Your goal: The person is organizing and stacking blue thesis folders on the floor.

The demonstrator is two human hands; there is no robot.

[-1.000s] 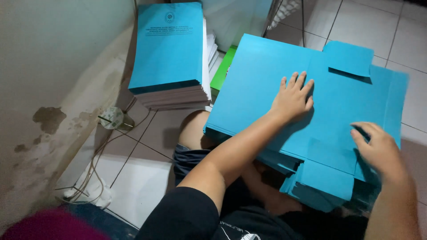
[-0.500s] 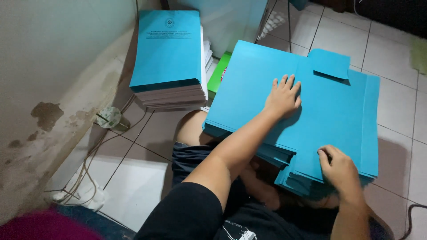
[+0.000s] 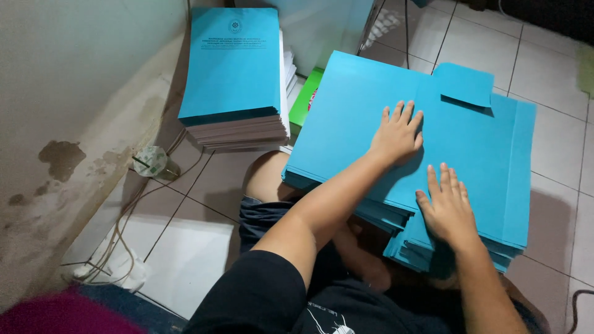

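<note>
A: Head view, where do the hands sit on the folders?

B: Both lie flat on the top blue folder of the folder stack, which rests on the person's lap. The left hand is spread wide, palm down, near the middle of that top sheet, just below-left of the small raised flap. The right hand is also open and flat, fingers together, pressing nearer the stack's front edge. Neither hand grips anything.

A: Anything holding other things?

B: No real containers. The stack itself carries many identical folders, their edges fanned slightly at the front. To the left of the stack, on the tiled floor, stands a second pile: pale sheets topped by a printed blue cover. A green box shows partly between that pile and the stack.

A: How does the top folder look?

B: Plain bright blue card, unfolded and smooth, with 1 side panel at the right and the flap lifted at the far edge.

A: And left of the pile?

B: A stained wall, loose cables and a tape roll on the floor.
</note>
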